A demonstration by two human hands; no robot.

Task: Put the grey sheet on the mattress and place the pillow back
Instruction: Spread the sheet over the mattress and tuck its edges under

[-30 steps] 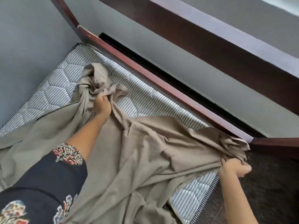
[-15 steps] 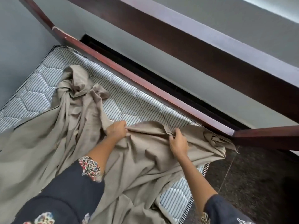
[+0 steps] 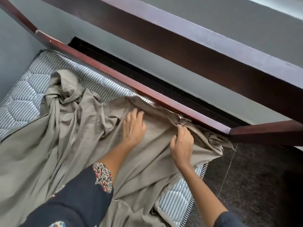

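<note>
Head view looks down on a striped quilted mattress (image 3: 21, 102) inside a dark wooden bed rail (image 3: 147, 94). The grey sheet (image 3: 73, 141) lies over most of it, rumpled, with a twisted bunch (image 3: 65, 89) at the far end and bare mattress showing at both ends. The left hand (image 3: 133, 126) lies flat on the cloth, fingers straight, probably pinning it so it does not slide. Just beside it, the right hand (image 3: 182, 143) pinches a fold at the sheet's edge against the rail, apparently to draw that edge along or tuck it down. No pillow is visible.
</note>
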